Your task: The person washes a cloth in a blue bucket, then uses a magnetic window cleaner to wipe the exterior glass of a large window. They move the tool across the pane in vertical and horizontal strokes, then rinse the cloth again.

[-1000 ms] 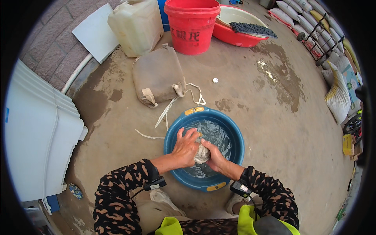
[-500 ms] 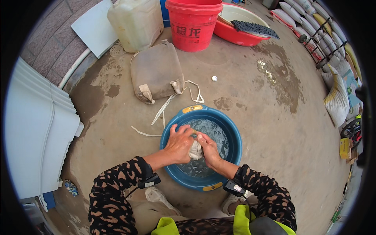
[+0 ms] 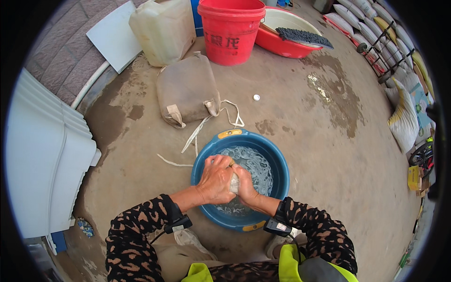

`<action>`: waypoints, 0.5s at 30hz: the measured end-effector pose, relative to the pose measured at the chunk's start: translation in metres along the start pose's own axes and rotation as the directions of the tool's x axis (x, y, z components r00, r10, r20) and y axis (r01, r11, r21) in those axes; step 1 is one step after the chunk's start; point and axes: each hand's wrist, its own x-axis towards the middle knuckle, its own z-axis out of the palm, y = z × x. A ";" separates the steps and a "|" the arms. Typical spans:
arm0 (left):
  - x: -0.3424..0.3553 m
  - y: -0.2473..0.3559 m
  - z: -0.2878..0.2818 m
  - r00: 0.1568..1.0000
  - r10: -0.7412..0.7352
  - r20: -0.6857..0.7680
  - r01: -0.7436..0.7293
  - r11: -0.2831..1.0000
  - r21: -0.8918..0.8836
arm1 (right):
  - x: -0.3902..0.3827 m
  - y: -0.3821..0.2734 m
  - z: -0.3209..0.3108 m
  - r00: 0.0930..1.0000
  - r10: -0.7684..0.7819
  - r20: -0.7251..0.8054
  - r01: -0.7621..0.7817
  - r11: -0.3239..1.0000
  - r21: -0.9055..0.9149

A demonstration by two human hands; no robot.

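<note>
A blue round basin (image 3: 281, 174) with yellow handle patches stands on the floor before me, with rippling water (image 3: 256, 164) in it. Over its left half, my left hand (image 3: 216, 180) is closed on a bunched whitish cloth (image 3: 234, 183). My right hand (image 3: 246, 184) grips the same cloth from the other side, the two hands pressed close together. A small yellowish bit (image 3: 231, 162) shows between the fingers at the top; what it is I cannot make out. Most of the cloth is hidden by my hands.
A brown-grey fabric cushion (image 3: 188, 89) with white ties lies beyond the basin. Behind it stand a translucent jerrycan (image 3: 162, 35), a red bucket (image 3: 230, 35) and a red tub (image 3: 282, 47) with a grey mop head (image 3: 304, 37). A small white cap (image 3: 256, 97) lies on the floor; stacked sacks (image 3: 376, 28) are far right.
My fingers have closed more tightly round the cloth, and both hands have drawn together. Less of the cloth shows between them. The water ripples more.
</note>
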 end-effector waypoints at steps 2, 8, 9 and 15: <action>-0.001 0.000 -0.003 1.000 0.008 -0.019 -0.008 1.000 -0.007 | 0.002 -0.001 0.000 0.998 0.065 0.026 -0.066 0.997 0.044; -0.001 0.003 -0.011 0.999 0.001 -0.043 -0.002 1.000 -0.027 | 0.005 -0.020 0.007 0.968 0.173 0.180 -0.198 0.971 0.135; -0.001 0.002 -0.012 0.998 0.007 -0.068 -0.009 1.000 -0.030 | 0.004 -0.023 0.009 0.955 0.212 0.207 -0.247 0.956 0.159; -0.001 -0.014 -0.010 0.998 -0.046 -0.041 0.041 0.994 -0.106 | 0.017 -0.046 0.000 0.771 0.515 0.374 -0.519 0.849 -0.098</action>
